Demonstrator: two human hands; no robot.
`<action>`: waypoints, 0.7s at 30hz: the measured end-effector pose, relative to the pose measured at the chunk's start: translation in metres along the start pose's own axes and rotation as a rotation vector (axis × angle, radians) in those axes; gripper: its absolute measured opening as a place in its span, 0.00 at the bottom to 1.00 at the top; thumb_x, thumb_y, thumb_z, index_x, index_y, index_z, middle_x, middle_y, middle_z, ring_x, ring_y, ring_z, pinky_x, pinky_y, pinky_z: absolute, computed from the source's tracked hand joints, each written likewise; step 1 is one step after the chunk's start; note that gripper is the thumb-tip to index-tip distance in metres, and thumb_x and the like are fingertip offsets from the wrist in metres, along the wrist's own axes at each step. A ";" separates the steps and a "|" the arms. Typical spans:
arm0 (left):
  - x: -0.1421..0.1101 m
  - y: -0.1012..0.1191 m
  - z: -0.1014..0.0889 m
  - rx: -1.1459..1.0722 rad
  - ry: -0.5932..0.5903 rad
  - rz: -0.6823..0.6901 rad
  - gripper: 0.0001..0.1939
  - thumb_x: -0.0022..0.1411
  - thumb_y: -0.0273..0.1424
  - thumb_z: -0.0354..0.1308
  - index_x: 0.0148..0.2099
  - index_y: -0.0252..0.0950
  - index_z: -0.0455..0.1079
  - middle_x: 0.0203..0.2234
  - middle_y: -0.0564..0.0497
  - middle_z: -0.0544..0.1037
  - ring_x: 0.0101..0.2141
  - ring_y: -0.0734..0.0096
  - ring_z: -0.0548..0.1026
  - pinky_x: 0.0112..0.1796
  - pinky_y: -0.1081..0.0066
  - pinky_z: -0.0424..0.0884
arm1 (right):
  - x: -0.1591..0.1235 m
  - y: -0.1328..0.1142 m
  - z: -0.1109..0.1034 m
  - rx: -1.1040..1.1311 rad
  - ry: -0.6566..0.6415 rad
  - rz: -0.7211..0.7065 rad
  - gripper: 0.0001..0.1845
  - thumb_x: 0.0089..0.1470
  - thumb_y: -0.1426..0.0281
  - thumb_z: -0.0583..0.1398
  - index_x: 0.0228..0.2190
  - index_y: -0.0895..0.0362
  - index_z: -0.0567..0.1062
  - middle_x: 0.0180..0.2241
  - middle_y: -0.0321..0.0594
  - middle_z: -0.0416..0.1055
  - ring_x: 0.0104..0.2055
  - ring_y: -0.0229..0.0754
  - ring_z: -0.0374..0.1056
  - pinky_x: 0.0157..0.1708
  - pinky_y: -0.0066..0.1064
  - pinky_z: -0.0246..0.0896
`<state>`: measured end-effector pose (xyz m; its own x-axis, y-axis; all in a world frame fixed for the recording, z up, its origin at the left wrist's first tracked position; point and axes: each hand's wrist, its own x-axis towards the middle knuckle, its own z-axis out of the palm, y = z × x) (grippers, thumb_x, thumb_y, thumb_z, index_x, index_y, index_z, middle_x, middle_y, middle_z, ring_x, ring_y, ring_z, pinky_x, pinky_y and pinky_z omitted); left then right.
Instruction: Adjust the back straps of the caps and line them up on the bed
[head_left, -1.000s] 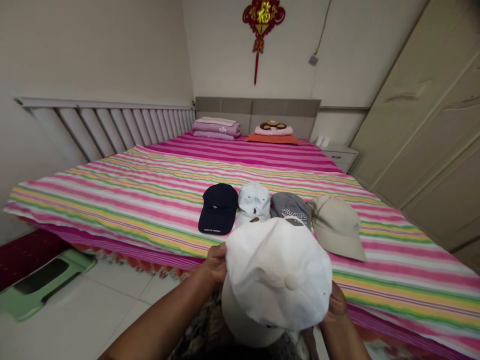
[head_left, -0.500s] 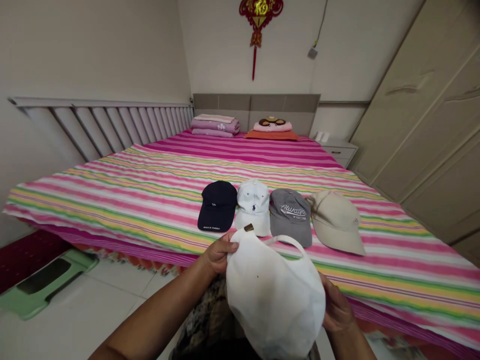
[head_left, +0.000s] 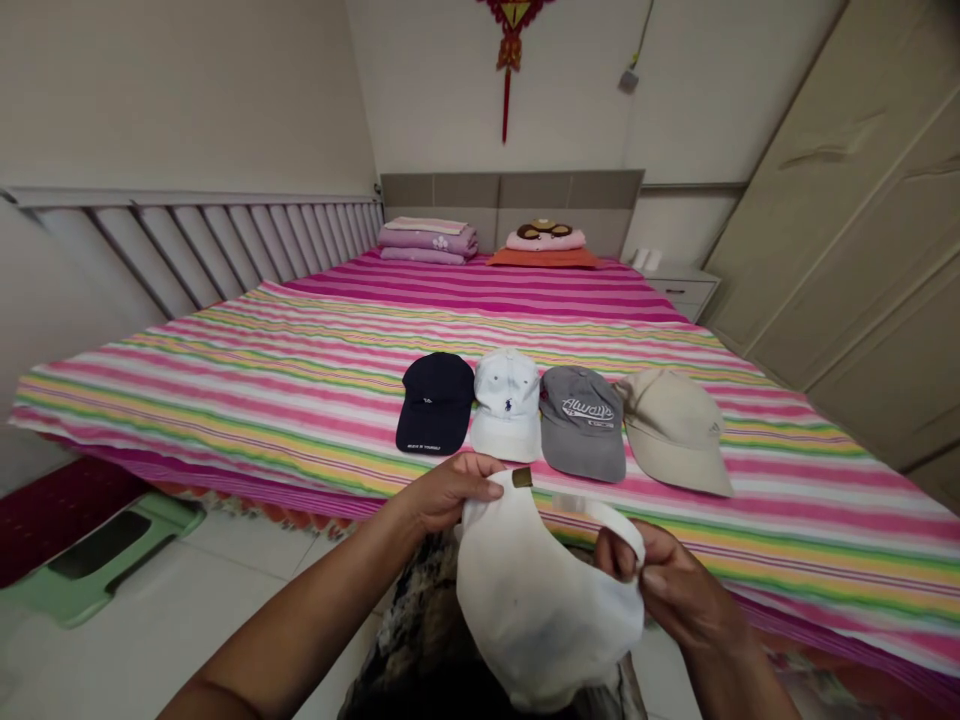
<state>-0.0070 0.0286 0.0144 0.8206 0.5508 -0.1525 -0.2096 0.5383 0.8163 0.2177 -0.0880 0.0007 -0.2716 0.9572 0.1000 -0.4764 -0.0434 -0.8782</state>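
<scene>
A white baseball cap (head_left: 544, 610) hangs in front of me with its back opening upward, held between both hands. My left hand (head_left: 457, 492) pinches the edge beside the metal strap buckle (head_left: 522, 478). On the other side, my right hand (head_left: 675, 575) grips the cap where the loose white strap (head_left: 611, 520) begins; the strap curves free of the buckle. Just beyond, a row of caps lies on the bed: a navy cap (head_left: 436, 403), a pale white cap with a small logo (head_left: 508, 405), a grey cap with lettering (head_left: 583, 425) and a beige cap (head_left: 676, 430).
The bed (head_left: 315, 370) has a striped cover. Folded bedding (head_left: 427, 242) and a pink and orange pile (head_left: 545, 245) lie near the headboard (head_left: 442, 190). A green stool (head_left: 112, 560) stands at lower left, a nightstand (head_left: 686, 290) and wardrobe (head_left: 832, 220) at right.
My right hand has moved up from the cap's side to the base of the strap. The strap's free end has swung rightward, away from the buckle. The view has tipped slightly downward.
</scene>
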 end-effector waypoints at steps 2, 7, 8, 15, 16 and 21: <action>-0.001 0.002 0.002 0.053 0.015 -0.001 0.12 0.39 0.29 0.67 0.29 0.28 0.73 0.21 0.48 0.77 0.19 0.75 0.73 0.21 0.79 0.66 | -0.001 -0.001 0.001 -0.030 0.018 0.004 0.15 0.45 0.59 0.62 0.20 0.59 0.71 0.20 0.38 0.68 0.22 0.36 0.60 0.22 0.27 0.53; -0.004 0.002 0.011 0.159 0.057 0.005 0.12 0.40 0.30 0.67 0.28 0.29 0.72 0.19 0.51 0.75 0.17 0.79 0.70 0.19 0.81 0.63 | 0.000 -0.006 0.010 -0.122 0.106 0.034 0.13 0.47 0.61 0.61 0.25 0.59 0.72 0.15 0.35 0.65 0.18 0.33 0.57 0.19 0.24 0.49; -0.004 0.002 0.013 0.170 0.071 0.012 0.12 0.39 0.30 0.67 0.27 0.29 0.72 0.18 0.52 0.74 0.17 0.80 0.70 0.19 0.81 0.62 | 0.001 -0.006 0.012 -0.140 0.115 0.041 0.14 0.47 0.60 0.61 0.26 0.59 0.72 0.13 0.33 0.63 0.16 0.32 0.56 0.17 0.23 0.48; -0.006 0.000 0.021 0.130 0.134 0.022 0.16 0.34 0.33 0.69 0.26 0.29 0.71 0.15 0.53 0.73 0.14 0.80 0.67 0.16 0.81 0.60 | 0.011 -0.015 0.032 -0.230 0.174 0.073 0.13 0.48 0.61 0.60 0.25 0.59 0.69 0.13 0.31 0.63 0.11 0.28 0.51 0.11 0.21 0.43; -0.006 0.000 0.020 0.120 0.140 0.020 0.16 0.34 0.33 0.69 0.26 0.29 0.71 0.15 0.53 0.73 0.14 0.80 0.67 0.16 0.80 0.61 | 0.013 -0.016 0.035 -0.228 0.195 0.073 0.13 0.47 0.62 0.61 0.25 0.59 0.69 0.16 0.32 0.66 0.12 0.28 0.52 0.11 0.20 0.43; -0.006 -0.001 0.019 0.076 0.123 0.049 0.14 0.35 0.33 0.69 0.25 0.29 0.72 0.15 0.53 0.72 0.14 0.81 0.66 0.17 0.80 0.60 | 0.021 -0.024 0.046 -0.333 0.284 0.056 0.14 0.45 0.60 0.62 0.25 0.59 0.70 0.16 0.31 0.64 0.12 0.28 0.52 0.10 0.21 0.45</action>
<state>-0.0014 0.0125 0.0247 0.7383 0.6516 -0.1745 -0.2032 0.4614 0.8636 0.1852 -0.0802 0.0449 -0.0264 0.9987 -0.0437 -0.1591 -0.0474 -0.9861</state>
